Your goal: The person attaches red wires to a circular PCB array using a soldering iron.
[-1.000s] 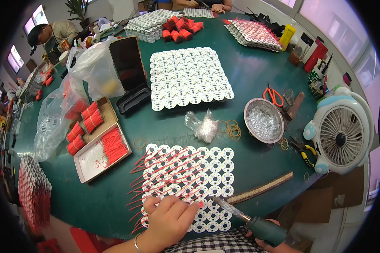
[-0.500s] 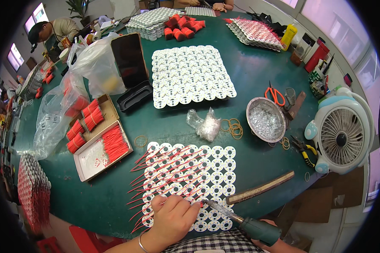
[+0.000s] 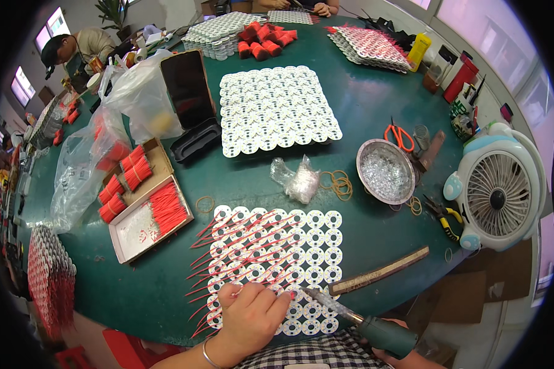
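Observation:
A panel of round white LED boards (image 3: 332, 255) lies in front of me, with thin red wires (image 3: 252, 246) across its left and middle columns. My left hand (image 3: 252, 313) rests over the panel's lower part, thumb and fingers pinched around a red wire whose end shows at the fingertips. My right hand (image 3: 393, 332) grips the green handle of a soldering iron (image 3: 385, 337), which hides most of the fingers. The iron's tip points up and left, just right of my left fingertips; I cannot tell whether it touches a board.
An open box of red wires (image 3: 126, 243) stands left. Beyond lie a stack of white boards (image 3: 277, 111), a plastic clump (image 3: 303, 181) and a metal bowl (image 3: 386, 172). A wooden strip (image 3: 378, 270), pliers (image 3: 444, 218) and a fan (image 3: 498, 194) are right. Another person (image 3: 83, 49) works far left.
The soldering iron has shifted slightly right, its tip drawing a little away from my left fingertips. My left hand stays almost in place.

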A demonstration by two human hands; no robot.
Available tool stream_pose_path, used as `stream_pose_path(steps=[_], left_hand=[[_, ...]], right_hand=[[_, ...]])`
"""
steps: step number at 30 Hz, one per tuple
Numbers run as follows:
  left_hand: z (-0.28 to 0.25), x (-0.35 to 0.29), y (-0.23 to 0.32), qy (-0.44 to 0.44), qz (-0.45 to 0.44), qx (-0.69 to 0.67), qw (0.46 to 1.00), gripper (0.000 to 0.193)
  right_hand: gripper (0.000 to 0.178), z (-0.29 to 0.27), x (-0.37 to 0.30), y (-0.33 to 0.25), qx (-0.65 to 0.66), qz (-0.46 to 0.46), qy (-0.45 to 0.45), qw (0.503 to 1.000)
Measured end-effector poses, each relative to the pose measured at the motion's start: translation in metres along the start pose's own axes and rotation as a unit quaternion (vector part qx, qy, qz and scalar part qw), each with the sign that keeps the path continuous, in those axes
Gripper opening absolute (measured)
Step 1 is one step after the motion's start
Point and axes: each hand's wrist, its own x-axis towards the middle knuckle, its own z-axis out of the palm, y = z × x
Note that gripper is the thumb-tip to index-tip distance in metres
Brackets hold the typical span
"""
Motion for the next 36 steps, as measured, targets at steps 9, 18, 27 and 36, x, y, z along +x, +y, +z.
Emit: stream_pose_path(steps=[9,18,27,36], left_hand=[[0.003,-0.005,0.001,0.010,0.030,0.011,0.999,0.011],[0.001,-0.002,0.003,0.006,0.044,0.013,0.999,0.010],[-0.003,0.002,0.002,-0.026,0.065,0.009,0.998,0.009],[-0.002,-0.005,0.005,-0.014,0.028,-0.003,1.000,0.006]], right_hand=[[0.042,-0.002,-0.009,-0.017,0.029,0.155,0.015,0.987],[0.024,-0.010,-0.014,-0.011,-0.213,0.082,-0.055,0.972],[0.031,-0.004,-0.015,-0.001,-0.163,0.000,-0.014,0.987],[0.014,-0.006,-0.074,0.057,-0.134,0.095,0.023,0.986]])
